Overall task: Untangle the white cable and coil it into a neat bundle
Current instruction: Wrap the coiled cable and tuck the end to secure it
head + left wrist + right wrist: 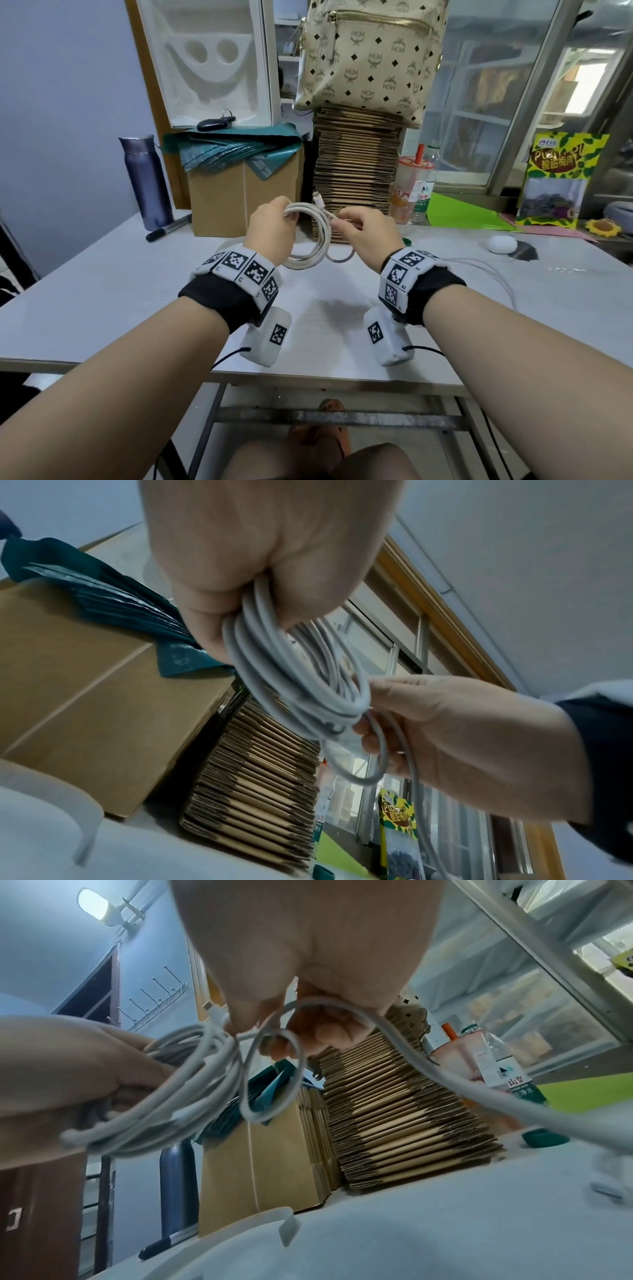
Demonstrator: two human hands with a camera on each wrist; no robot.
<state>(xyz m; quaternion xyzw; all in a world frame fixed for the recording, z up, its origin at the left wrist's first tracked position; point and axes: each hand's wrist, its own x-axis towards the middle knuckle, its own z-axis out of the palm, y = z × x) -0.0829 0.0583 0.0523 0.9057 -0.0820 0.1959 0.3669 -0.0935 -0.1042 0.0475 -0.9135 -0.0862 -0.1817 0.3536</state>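
Observation:
The white cable (317,236) hangs in several loops above the table, in front of me. My left hand (270,224) grips one side of the coil (274,653) in a closed fist. Opposite it, my right hand (359,228) pinches the loops and a smaller loose loop (270,1066) between thumb and fingers (373,739). A plug end (317,198) sticks up from the coil's top. A loose length of cable (462,1085) trails from my right hand down to the table (496,274) on the right.
A cardboard box (239,202) and a stack of flattened cartons (356,171) stand just behind my hands. A dark bottle (147,181) and a marker (168,228) lie at the left. A drink cup (409,188), a water bottle (424,192) and a white earbud case (501,244) sit at the right.

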